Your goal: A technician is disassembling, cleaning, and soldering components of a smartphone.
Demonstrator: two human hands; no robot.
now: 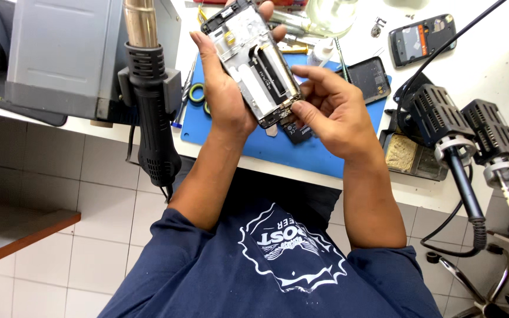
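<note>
Fingers of the left hand [222, 94] wrap round an opened phone [258, 62], clamping its long edges with its bare insides facing up, held above the blue mat [325, 154]. The right hand [331, 112] pinches at the phone's lower end, thumb and forefinger closed on its corner beside a dark strip inside the frame. Just under that hand a dark part lies on the mat. A second phone [370, 78] lies at the mat's far edge, and a third phone [422, 38] rests on the white bench [490, 65] beyond. A hot-air gun [148, 94] hangs in its holder to the left; a soldering iron [458, 159] sits in its stand on the right.
</note>
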